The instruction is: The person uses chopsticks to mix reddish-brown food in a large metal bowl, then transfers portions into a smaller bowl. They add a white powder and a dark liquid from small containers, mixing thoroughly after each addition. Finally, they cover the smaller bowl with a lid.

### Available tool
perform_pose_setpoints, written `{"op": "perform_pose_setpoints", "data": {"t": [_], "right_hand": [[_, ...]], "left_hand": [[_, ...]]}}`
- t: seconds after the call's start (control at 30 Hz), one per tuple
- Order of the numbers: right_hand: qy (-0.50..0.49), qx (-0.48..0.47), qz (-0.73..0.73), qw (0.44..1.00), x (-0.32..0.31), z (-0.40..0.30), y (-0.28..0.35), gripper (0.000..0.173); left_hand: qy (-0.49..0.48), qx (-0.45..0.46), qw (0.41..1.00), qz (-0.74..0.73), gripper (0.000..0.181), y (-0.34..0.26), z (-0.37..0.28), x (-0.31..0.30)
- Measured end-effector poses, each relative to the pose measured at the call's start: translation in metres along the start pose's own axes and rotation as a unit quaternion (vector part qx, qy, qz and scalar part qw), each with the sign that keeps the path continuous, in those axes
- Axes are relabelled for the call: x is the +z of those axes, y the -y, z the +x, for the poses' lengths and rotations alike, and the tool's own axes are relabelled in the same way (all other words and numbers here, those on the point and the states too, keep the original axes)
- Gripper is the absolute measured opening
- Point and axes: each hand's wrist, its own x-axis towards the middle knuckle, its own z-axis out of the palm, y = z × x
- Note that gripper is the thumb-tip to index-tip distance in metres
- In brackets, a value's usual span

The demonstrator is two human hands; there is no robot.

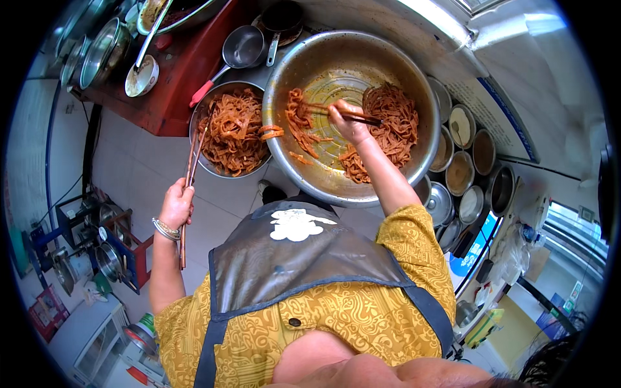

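Note:
My left hand (177,206) grips a pair of long wooden chopsticks (190,162), their tips in the wide, reddish, sauce-coated noodles (233,131) heaped in a round metal bowl (192,141). Over the large metal basin (356,200), my right hand (348,121) holds another pair of chopsticks (318,107), its tips at a small clump of the same noodles (297,116) on the basin's left side. A bigger pile (392,116) lies on its right, and oily sauce coats the bottom. A few noodle strips (271,133) hang over the rim between bowl and basin.
A ladle with a red handle (201,93) and a dark pan (281,17) lie beyond the bowl. On the red counter (167,97) stands a small white bowl (142,77). Several round containers of powders (460,173) and a metal lid (439,202) stand right of the basin.

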Motion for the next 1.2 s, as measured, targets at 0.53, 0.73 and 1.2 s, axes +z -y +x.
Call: {"op": "perform_pose_setpoints", "data": {"t": [0.53,0.73,1.2], "right_hand": [[0.028,0.156,0.221,0.962,-0.003,-0.069,0.034,0.017],[0.168,-0.12,-0.047,0.977,-0.064,-0.098,0.058,0.008],[0.031,0.214,0.161,0.963,-0.08,-0.084,-0.016,0.015]], "left_hand": [[0.043,0.019,0.999,-0.024,0.027,-0.005,0.004,0.017],[0.043,0.026,0.998,-0.032,0.026,-0.006,0.008,0.015],[0.04,0.023,0.998,-0.048,0.031,-0.002,0.01,0.014]]}}
